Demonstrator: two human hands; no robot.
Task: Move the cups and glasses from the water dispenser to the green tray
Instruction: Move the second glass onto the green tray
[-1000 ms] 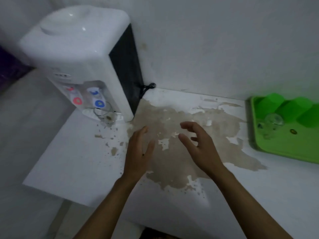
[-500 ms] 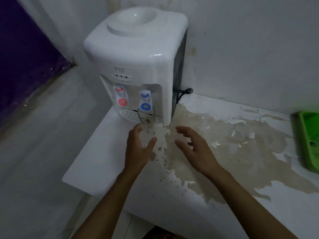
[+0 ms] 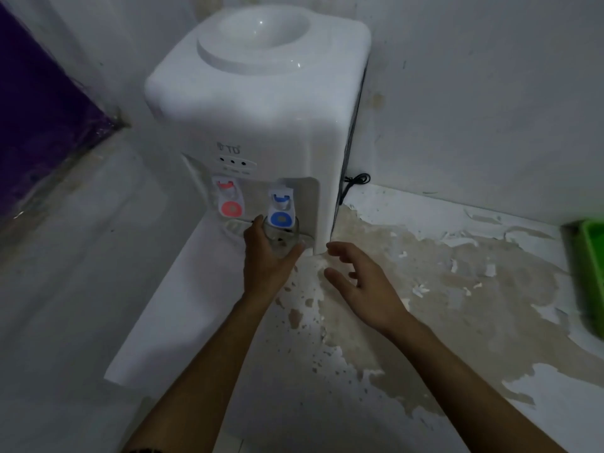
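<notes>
A white water dispenser (image 3: 258, 103) stands in the corner, with a red tap at left and a blue tap (image 3: 280, 207) at right. A clear glass (image 3: 281, 239) stands on the drip tray under the blue tap. My left hand (image 3: 266, 259) wraps around the glass, fingers on its left side and thumb on its right. My right hand (image 3: 359, 282) hovers open above the counter, just right of the glass, holding nothing. Only the edge of the green tray (image 3: 593, 276) shows at the far right; its contents are out of view.
The white counter (image 3: 425, 322) has large brown patches of peeled paint. A black cable (image 3: 354, 181) runs behind the dispenser along the wall. The counter's left edge drops off to the floor. A purple surface (image 3: 39, 119) lies at far left.
The view swung left toward the dispenser, pushing the green tray to the frame's edge. Both hands moved forward; my left hand has closed around the glass under the blue tap.
</notes>
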